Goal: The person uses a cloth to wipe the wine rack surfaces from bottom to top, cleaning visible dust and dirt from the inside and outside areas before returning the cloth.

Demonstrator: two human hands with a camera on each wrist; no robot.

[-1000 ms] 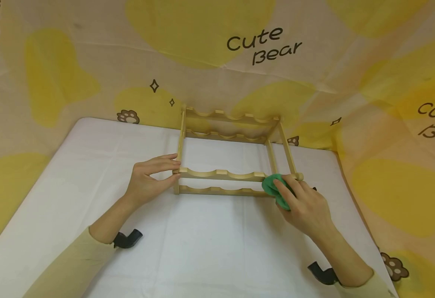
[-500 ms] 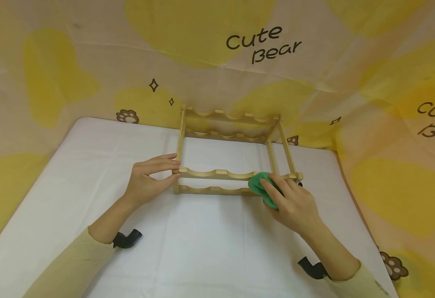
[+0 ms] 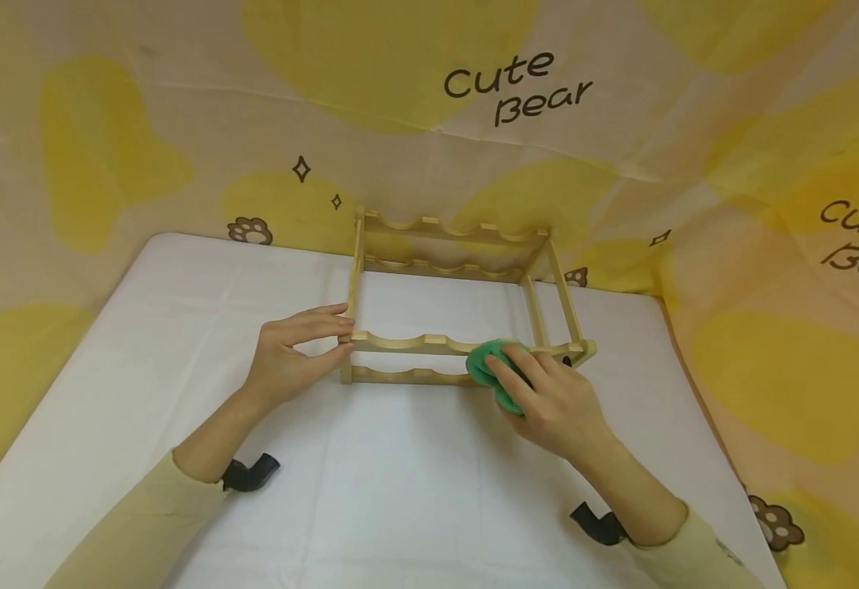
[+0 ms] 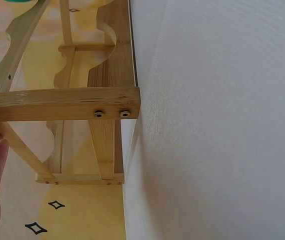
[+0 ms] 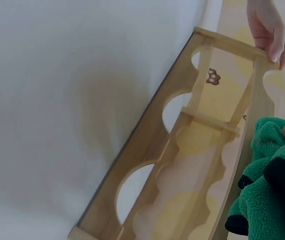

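Note:
A pale wooden wine rack (image 3: 435,344) with scalloped rails stands on the white-covered table. At its upper front left corner, the fingers and thumb of my left hand (image 3: 293,356) pinch the frame; the right wrist view shows this left hand (image 5: 268,27) from the far end. My right hand (image 3: 555,401) grips a bunched green cloth (image 3: 483,364), laid over the upper front rail right of the middle. Close up, the cloth (image 5: 267,185) looks fluffy with dark edging and overlaps the rail. Screw heads (image 4: 99,114) dot the rack's side bar in the left wrist view.
The white tabletop (image 3: 400,491) spreads in front of and beside the rack. Behind and to the right hangs a yellow patterned cloth (image 3: 400,98) with printed lettering, close behind the rack. Black curved pieces (image 3: 253,473) sit at both wrists.
My right hand has slid leftward along the upper front rail with the green cloth, baring the rail's right end. The left hand and the rack have stayed in place.

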